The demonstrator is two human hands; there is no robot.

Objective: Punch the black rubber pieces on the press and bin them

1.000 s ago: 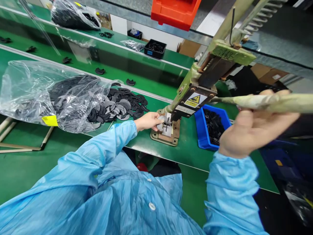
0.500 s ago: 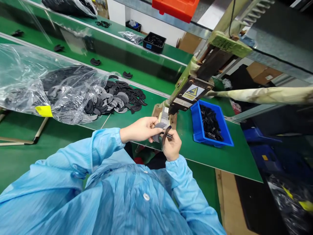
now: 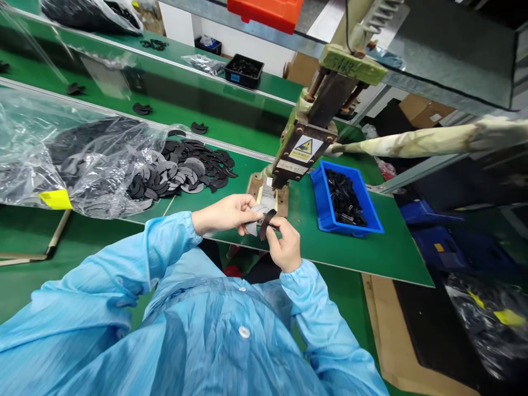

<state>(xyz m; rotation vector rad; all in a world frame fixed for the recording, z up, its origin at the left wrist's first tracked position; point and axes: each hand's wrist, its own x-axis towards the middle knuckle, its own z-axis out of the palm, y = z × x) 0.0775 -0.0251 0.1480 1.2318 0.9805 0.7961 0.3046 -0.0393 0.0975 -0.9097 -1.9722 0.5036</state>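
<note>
Right hand (image 3: 284, 247) left the lever (image 3: 421, 142) — now pinching (with the left hand (image 3: 225, 213)) the black piece (image 3: 266, 224).

Press handle (image 3: 433, 140) runs off right edge.

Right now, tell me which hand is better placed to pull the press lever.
Probably the right hand: the press lever sticks out to the right, above the blue bin. The left hand sits on the far side, pinching the grey piece.

My sleeve (image 3: 173, 242) is thin, crinkled blue cloth. The tabletop (image 3: 355, 258) is smooth matt green. The bag (image 3: 61, 148) is glossy clear plastic, the bin (image 3: 330, 217) shiny blue plastic, the press (image 3: 305, 143) chipped painted metal.
</note>
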